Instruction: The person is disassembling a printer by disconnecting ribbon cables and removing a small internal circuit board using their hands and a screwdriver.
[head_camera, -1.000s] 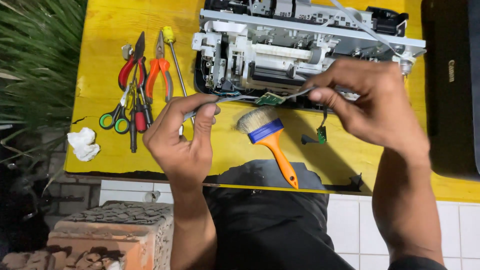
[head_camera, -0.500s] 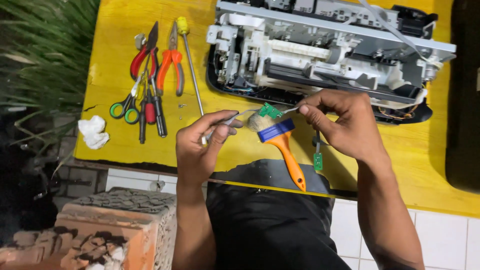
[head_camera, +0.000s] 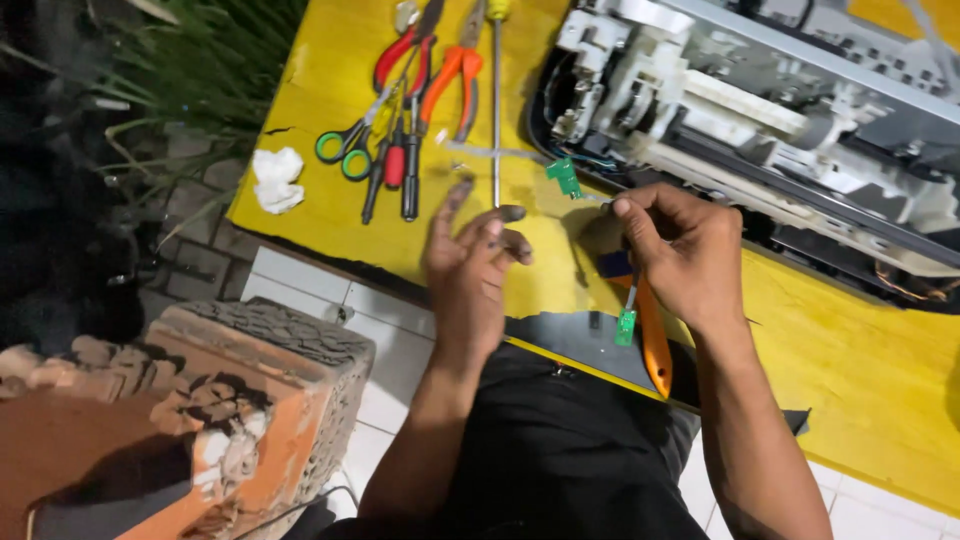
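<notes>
Right now my right hand is pinching a thin flat cable between thumb and forefinger — a small green circuit board sticks out at its ten o'clock end, just above the yellow table. A second green board dangles on a grey lead at six o'clock of that hand, in front of the orange-handled brush. My left hand hovers with fingers spread, holding nothing. At its twelve o'clock lies a long screwdriver; at eleven o'clock, pliers, scissors — and a crumpled white tissue at nine. At two o'clock, the opened printer chassis.
</notes>
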